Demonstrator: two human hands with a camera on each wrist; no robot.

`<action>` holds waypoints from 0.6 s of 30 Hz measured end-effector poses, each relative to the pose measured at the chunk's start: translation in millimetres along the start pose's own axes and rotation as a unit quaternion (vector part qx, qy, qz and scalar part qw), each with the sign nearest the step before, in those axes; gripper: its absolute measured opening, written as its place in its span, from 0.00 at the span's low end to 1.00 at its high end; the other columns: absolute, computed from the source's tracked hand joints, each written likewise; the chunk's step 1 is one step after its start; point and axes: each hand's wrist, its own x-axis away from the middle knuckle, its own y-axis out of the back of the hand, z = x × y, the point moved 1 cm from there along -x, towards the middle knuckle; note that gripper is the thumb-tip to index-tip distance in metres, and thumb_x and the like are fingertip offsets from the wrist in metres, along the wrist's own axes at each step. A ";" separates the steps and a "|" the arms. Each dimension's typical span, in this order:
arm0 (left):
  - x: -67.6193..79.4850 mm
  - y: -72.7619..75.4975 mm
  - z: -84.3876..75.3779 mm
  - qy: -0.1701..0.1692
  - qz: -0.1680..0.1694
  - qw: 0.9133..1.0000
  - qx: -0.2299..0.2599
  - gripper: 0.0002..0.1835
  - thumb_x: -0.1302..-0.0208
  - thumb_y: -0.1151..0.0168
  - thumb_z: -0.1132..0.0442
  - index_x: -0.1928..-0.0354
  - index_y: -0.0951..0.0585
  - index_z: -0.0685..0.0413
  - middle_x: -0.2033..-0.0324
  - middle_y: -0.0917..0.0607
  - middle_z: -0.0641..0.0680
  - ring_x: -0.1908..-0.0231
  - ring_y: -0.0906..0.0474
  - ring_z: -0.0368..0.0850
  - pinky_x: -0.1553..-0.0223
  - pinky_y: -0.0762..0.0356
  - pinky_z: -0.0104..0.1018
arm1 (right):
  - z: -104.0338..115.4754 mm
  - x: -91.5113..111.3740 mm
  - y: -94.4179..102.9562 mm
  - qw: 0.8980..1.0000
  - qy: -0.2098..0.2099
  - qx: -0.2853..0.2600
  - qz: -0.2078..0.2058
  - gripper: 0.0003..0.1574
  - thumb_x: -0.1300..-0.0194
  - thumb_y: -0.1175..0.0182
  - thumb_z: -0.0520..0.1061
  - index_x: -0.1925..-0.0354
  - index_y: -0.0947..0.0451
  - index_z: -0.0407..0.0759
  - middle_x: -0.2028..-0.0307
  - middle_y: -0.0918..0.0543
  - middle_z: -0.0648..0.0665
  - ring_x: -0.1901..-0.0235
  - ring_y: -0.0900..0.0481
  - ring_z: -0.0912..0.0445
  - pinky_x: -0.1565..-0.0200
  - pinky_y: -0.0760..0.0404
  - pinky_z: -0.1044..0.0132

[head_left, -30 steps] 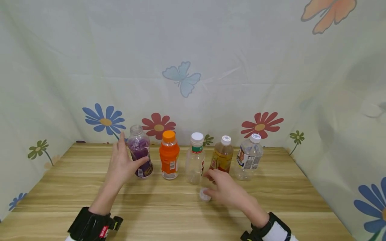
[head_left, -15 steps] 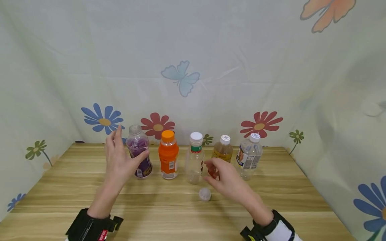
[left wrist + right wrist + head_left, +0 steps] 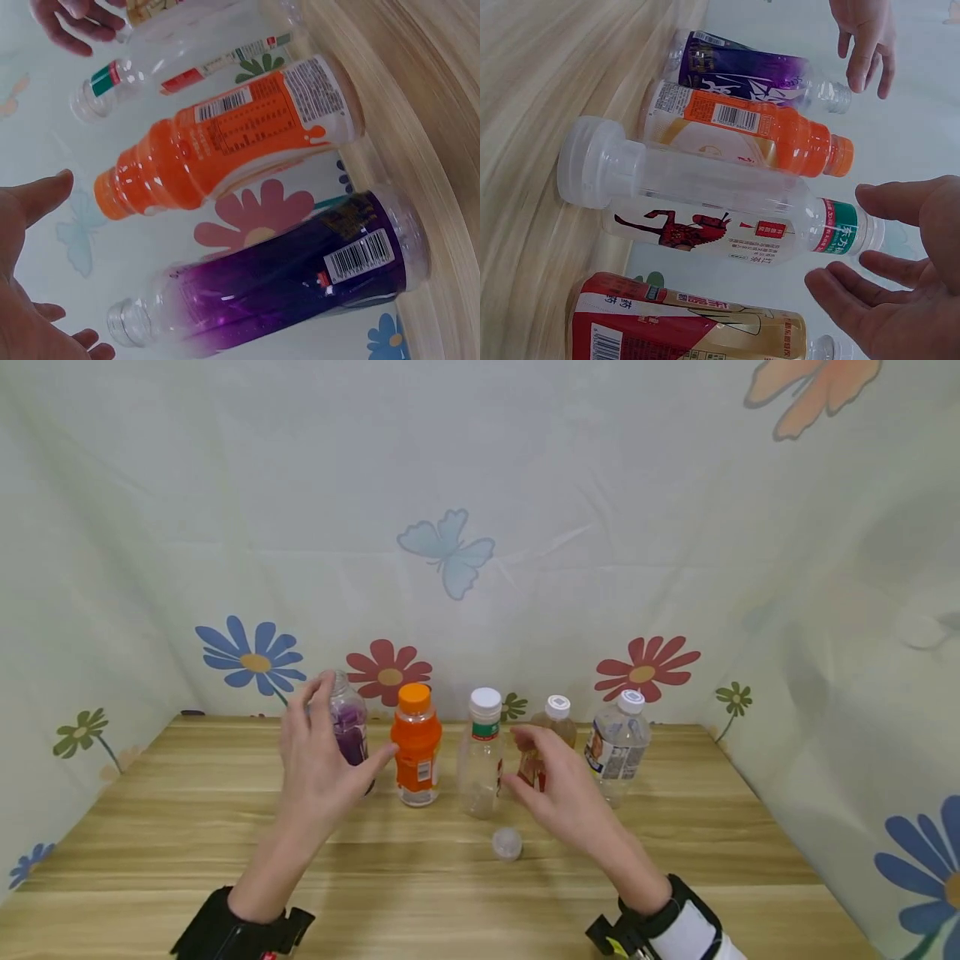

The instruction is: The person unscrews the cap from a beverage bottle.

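Note:
My left hand (image 3: 318, 768) is raised with fingers spread, in front of the uncapped purple bottle (image 3: 348, 727), whose left side it hides. Its thumb reaches toward the orange bottle (image 3: 416, 752). In the left wrist view, nothing lies between the thumb and fingers. My right hand (image 3: 566, 789) hovers with thumb and fingers parted, just right of the clear bottle (image 3: 476, 772) with a white top. From the right wrist, its fingertips appear close around that bottle's neck. A small translucent round cap-like piece (image 3: 507, 843) lies on the table before this bottle.
Behind the right hand stands a bottle with amber contents or label (image 3: 557, 727), partly hidden. A clear bottle with a white cap (image 3: 618, 743) ends the row. The wooden table (image 3: 420, 902) meets a flowered cloth backdrop (image 3: 450, 460).
My right hand has lifted away from the small round piece, which stays on the table. My left hand has shifted right across the purple bottle toward the orange one. The bottles stay standing in place.

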 end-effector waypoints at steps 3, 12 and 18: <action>1.7 -2.0 -3.1 -0.015 0.003 1.000 -0.007 0.61 0.52 0.15 0.56 0.21 0.45 0.54 0.28 0.43 0.66 0.29 0.47 0.66 0.34 0.47 0.72 | 1.6 -3.9 -0.9 1.000 -0.019 -0.002 0.005 0.40 0.38 0.25 0.43 0.32 0.30 0.37 0.42 0.19 0.41 0.45 0.20 0.49 0.47 0.18 0.51; 6.8 -10.9 -9.7 -0.043 0.019 0.999 -0.013 0.57 0.54 0.14 0.57 0.25 0.40 0.54 0.29 0.41 0.65 0.29 0.47 0.63 0.33 0.46 0.69 | 0.9 -17.6 -14.2 0.994 -0.083 -0.057 0.044 0.52 0.38 0.25 0.42 0.25 0.41 0.38 0.33 0.28 0.37 0.34 0.28 0.44 0.38 0.23 0.49; 10.2 -15.4 -13.5 -0.062 0.019 0.998 -0.014 0.56 0.55 0.13 0.56 0.27 0.37 0.57 0.31 0.38 0.66 0.30 0.45 0.63 0.32 0.47 0.67 | -1.1 -25.2 -24.4 0.990 -0.110 -0.068 0.052 0.55 0.39 0.24 0.42 0.24 0.43 0.37 0.30 0.31 0.37 0.32 0.31 0.44 0.34 0.28 0.49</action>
